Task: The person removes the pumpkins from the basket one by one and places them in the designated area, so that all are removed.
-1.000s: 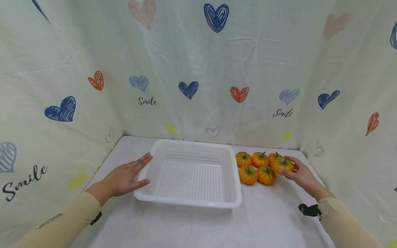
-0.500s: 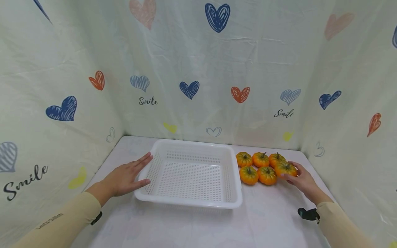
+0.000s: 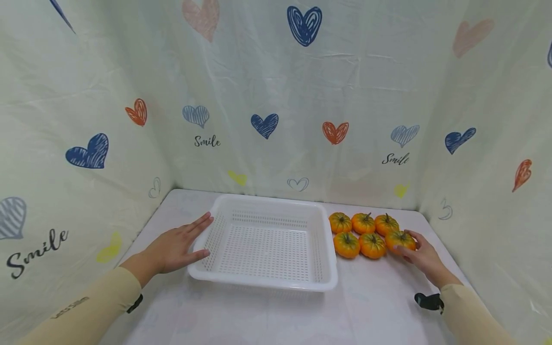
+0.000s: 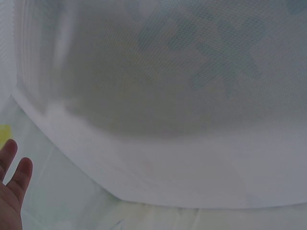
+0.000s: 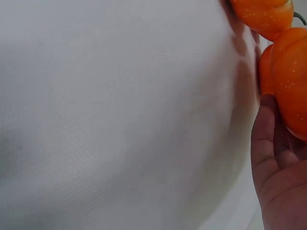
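A white perforated plastic basket (image 3: pixel 265 286) stands in the middle of the table, with nothing inside it. My left hand (image 3: pixel 174 247) lies at its left rim, fingers straight and spread. To the right of the basket, my right hand (image 3: pixel 427 256) holds a small orange-green pumpkin (image 3: pixel 398 241) between thumb and fingers, at the front right of a group. In the right wrist view the same pumpkin (image 5: pixel 291 79) shows with the thumb against it. Another pumpkin (image 3: pixel 373 246) sits directly left of the held one, and a third pumpkin (image 3: pixel 386 224) is just behind.
More pumpkins, among them one at the back left (image 3: pixel 340 223), fill two rows beside the basket's right wall. The white table (image 3: pixel 293 318) backs onto a curtain (image 3: pixel 297 158) with printed hearts, which also hangs at both sides.
The right hand has brought its pumpkin down and toward me, from over the back-row pumpkin to the right end of the front row. The left hand stays at the basket.
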A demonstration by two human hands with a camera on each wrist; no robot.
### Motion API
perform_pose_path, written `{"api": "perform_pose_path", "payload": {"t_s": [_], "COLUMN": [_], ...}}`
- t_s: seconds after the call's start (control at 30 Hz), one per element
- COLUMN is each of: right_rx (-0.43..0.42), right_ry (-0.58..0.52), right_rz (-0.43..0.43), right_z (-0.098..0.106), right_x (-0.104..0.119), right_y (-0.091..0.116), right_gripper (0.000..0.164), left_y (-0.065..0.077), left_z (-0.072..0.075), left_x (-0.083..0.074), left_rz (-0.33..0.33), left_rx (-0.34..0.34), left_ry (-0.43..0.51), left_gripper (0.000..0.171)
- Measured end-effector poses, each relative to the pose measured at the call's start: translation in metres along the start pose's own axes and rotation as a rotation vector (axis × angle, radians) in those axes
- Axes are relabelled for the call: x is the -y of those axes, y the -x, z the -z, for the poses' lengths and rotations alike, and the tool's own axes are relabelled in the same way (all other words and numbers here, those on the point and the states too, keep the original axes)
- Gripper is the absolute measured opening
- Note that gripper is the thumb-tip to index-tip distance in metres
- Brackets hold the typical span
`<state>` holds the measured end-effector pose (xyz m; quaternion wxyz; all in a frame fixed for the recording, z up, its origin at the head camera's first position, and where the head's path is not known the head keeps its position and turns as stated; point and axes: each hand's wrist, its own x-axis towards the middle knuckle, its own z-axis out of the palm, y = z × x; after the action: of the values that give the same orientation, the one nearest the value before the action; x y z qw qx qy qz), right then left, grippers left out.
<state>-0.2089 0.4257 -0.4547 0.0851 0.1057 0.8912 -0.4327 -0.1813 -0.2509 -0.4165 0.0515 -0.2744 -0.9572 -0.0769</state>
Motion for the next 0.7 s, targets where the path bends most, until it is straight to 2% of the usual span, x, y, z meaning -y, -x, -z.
{"api": "perform_pose_path", "payload": {"t_s": [0.43,0.7], "right_rx": [0.006,0.041], "right_ry": [0.082,0.134], "right_rz": [-0.017,0.002], "right_z": [0.001,0.0], "right_x": [-0.017,-0.016], "right_y": [-0.01,-0.009], "right_gripper": [0.115,0.109], "left_y": [-0.001,0.0], "left_z": [0.0,0.001], "left_x": [0.001,-0.001], "left_rz": [0.002,0.002], "left_rx": [0.012,0.006], "left_ry": [-0.005,-0.004], "left_gripper": [0.084,0.084]}}
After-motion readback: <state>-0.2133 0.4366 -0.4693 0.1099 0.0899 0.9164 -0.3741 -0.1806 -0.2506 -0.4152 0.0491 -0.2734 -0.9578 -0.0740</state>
